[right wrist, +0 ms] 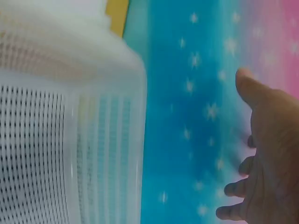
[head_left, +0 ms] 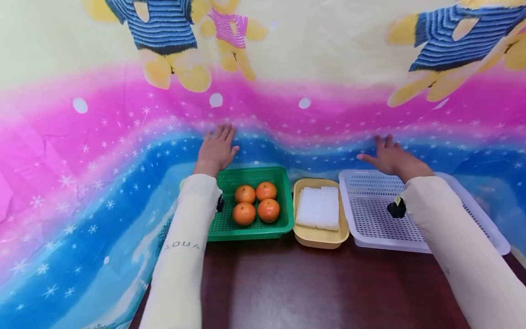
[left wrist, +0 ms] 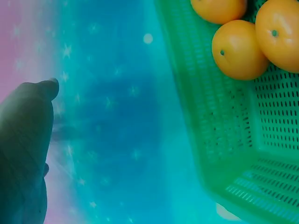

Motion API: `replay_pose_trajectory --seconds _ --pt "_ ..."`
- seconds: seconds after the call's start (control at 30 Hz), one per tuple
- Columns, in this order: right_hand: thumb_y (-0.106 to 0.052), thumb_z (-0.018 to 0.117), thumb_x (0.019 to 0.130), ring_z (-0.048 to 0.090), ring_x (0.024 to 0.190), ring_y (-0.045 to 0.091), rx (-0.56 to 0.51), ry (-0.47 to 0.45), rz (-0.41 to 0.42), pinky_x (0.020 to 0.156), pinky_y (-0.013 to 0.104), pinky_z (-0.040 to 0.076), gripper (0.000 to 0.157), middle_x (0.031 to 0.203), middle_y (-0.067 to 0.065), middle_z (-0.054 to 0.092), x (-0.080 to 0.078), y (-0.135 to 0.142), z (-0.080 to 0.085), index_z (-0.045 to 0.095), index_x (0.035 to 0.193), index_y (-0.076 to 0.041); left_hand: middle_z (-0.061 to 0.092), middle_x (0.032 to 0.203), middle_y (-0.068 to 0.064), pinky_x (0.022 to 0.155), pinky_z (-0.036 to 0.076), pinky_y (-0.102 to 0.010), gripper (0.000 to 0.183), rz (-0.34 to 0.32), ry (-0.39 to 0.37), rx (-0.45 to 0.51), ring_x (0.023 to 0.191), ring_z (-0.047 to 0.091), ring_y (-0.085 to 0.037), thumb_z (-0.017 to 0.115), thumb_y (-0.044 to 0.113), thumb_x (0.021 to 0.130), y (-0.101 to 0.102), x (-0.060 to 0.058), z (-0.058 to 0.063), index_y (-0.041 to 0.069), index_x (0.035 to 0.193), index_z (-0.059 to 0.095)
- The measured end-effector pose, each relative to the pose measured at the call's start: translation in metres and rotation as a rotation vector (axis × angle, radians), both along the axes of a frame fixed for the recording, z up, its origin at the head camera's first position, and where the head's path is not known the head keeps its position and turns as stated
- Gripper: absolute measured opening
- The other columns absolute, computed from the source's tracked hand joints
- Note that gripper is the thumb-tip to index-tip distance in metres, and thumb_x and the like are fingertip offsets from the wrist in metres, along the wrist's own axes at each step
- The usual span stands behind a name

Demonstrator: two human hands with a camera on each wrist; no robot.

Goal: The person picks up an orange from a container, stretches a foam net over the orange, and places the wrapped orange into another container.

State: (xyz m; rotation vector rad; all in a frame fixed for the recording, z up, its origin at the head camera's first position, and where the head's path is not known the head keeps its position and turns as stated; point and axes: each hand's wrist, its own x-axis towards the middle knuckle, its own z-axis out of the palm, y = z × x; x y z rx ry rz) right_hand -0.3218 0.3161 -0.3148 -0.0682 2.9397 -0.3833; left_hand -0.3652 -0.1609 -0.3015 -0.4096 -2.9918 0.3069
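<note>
Both hands reach past the containers toward the printed cloth and hold nothing. My left hand (head_left: 218,148) has its fingers extended, just beyond the far side of a green basket (head_left: 250,235). Inside that basket lie several orange fruits (head_left: 245,214) with small green stem ends, seen closer in the left wrist view. My right hand (head_left: 392,157), thumb spread from the fingers, is over the far rim of a white perforated basket (head_left: 370,221). Between the two baskets sits a tan tray (head_left: 320,240) bearing white foam netting sleeves (head_left: 317,208).
A cloth (head_left: 267,114) printed with bears and snowflakes hangs behind the containers and along the left side. The dark brown table (head_left: 320,288) extends in front of them. Small black wrist cameras (head_left: 396,208) show beneath the sleeves.
</note>
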Motion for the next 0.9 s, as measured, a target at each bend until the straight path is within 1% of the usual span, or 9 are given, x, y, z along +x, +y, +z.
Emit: replay_pose_trajectory --seconds 0.1,0.2,0.37,0.43,0.53,0.63,0.7,0.77,0.9 --pt "-0.072 0.034 0.100 0.000 0.145 0.068 -0.038 -0.035 0.059 0.112 0.080 0.014 0.108 0.160 0.042 -0.015 -0.001 -0.022 -0.002 -0.010 0.160 0.006 0.011 0.173 -0.011 0.129 0.014 -0.054 0.068 -0.044 0.026 -0.001 0.160 0.011 -0.030 0.031 0.043 0.112 0.007 0.007 0.000 0.009 0.166 0.007" --pt "-0.065 0.039 0.103 0.008 0.147 0.064 -0.053 -0.041 0.141 0.115 0.076 0.018 0.100 0.163 0.041 -0.002 0.000 -0.054 -0.009 0.003 0.160 0.009 0.026 0.169 -0.016 0.125 0.024 -0.057 0.066 -0.062 0.038 0.053 0.156 0.026 -0.033 0.033 0.040 0.112 0.015 0.026 -0.003 0.004 0.164 0.015" --pt "-0.045 0.051 0.106 0.028 0.147 0.053 -0.090 0.021 0.330 0.118 0.067 0.029 0.076 0.161 0.035 0.026 0.010 -0.112 -0.031 0.029 0.155 0.008 0.044 0.158 -0.021 0.115 0.040 -0.061 0.058 -0.102 0.038 0.162 0.145 0.045 -0.038 0.032 0.033 0.113 0.019 0.072 -0.020 -0.004 0.158 0.030" --pt "-0.041 0.056 0.105 0.039 0.144 0.048 -0.141 0.041 0.402 0.116 0.062 0.037 0.068 0.156 0.030 0.039 0.016 -0.137 -0.041 0.040 0.151 0.005 0.048 0.154 -0.023 0.110 0.044 -0.061 0.055 -0.113 0.021 0.202 0.142 0.048 -0.040 0.031 0.031 0.113 0.016 0.094 -0.032 -0.005 0.155 0.034" --pt "-0.039 0.060 0.103 0.050 0.136 0.040 -0.236 0.047 0.483 0.110 0.057 0.045 0.060 0.147 0.024 0.049 0.025 -0.173 -0.053 0.047 0.146 0.002 0.052 0.149 -0.025 0.105 0.047 -0.062 0.052 -0.100 -0.005 0.242 0.140 0.049 -0.041 0.032 0.027 0.113 0.007 0.127 -0.055 -0.005 0.153 0.039" --pt "-0.036 0.063 0.102 0.055 0.129 0.035 -0.278 0.029 0.491 0.105 0.051 0.050 0.060 0.144 0.021 0.052 0.029 -0.206 -0.064 0.047 0.146 0.001 0.052 0.147 -0.028 0.103 0.046 -0.064 0.049 -0.079 -0.019 0.262 0.141 0.047 -0.045 0.035 0.024 0.112 -0.004 0.154 -0.078 -0.004 0.152 0.042" --pt "-0.033 0.066 0.100 0.055 0.128 0.035 -0.255 0.030 0.480 0.103 0.049 0.051 0.061 0.145 0.023 0.051 0.028 -0.225 -0.073 0.047 0.146 0.004 0.050 0.148 -0.030 0.104 0.045 -0.067 0.047 -0.078 -0.030 0.283 0.141 0.045 -0.047 0.039 0.022 0.112 -0.012 0.167 -0.092 -0.004 0.151 0.042" --pt "-0.030 0.068 0.099 0.055 0.125 0.035 -0.203 0.026 0.461 0.102 0.048 0.052 0.062 0.144 0.024 0.050 0.025 -0.240 -0.083 0.048 0.146 0.005 0.049 0.149 -0.031 0.104 0.043 -0.070 0.047 -0.077 -0.046 0.302 0.142 0.043 -0.049 0.043 0.019 0.111 -0.019 0.177 -0.105 -0.004 0.152 0.041" --pt "-0.027 0.071 0.097 0.049 0.131 0.042 -0.080 0.024 0.434 0.108 0.052 0.047 0.067 0.147 0.030 0.046 0.018 -0.265 -0.098 0.045 0.147 0.009 0.050 0.148 -0.030 0.104 0.041 -0.073 0.048 -0.058 -0.052 0.305 0.142 0.043 -0.049 0.053 0.013 0.107 -0.034 0.190 -0.124 -0.005 0.150 0.043"
